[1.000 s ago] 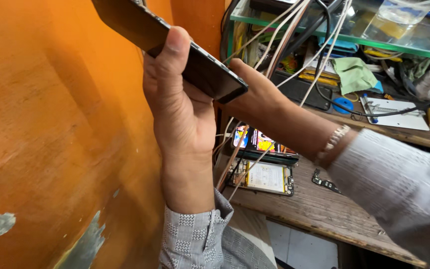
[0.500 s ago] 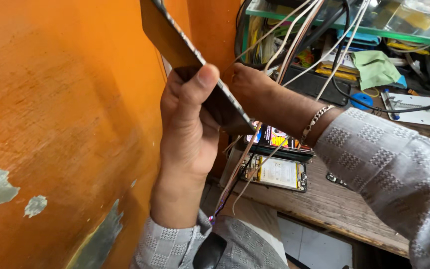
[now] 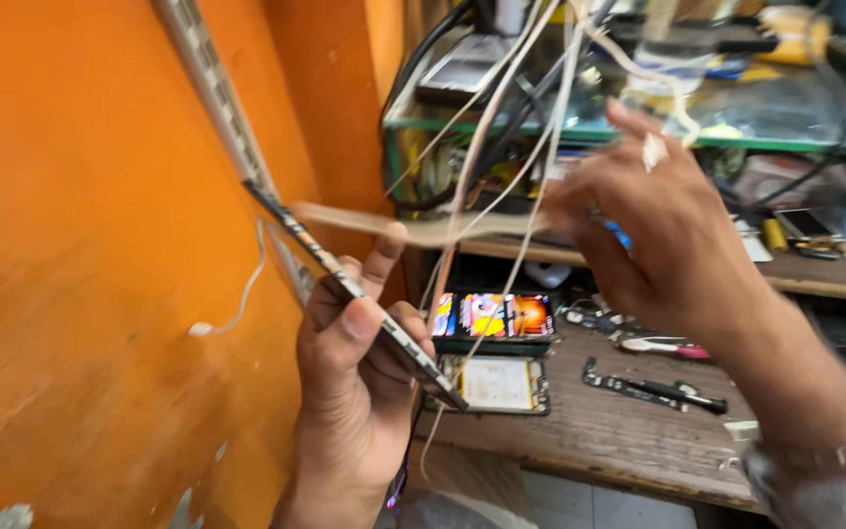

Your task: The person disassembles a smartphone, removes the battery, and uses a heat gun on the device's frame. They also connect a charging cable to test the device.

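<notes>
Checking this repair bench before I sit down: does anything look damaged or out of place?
Yes. An opened phone lies on the wooden bench with its insides exposed. Loose pale cables dangle across the shelf front. The left hand grips a thin dark panel edge-on; the right hand is blurred, so I cannot tell its grip.

Bench: worn wooden worktop (image 3: 629, 436).
On it: opened phone (image 3: 496, 384), lit phone screen (image 3: 496, 315), black tool (image 3: 653, 388), red-handled tool (image 3: 663, 346).

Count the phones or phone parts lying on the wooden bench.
2: a lit phone at the back of the wooden bench, and an opened phone just before it. Clutter may hide others.
</notes>
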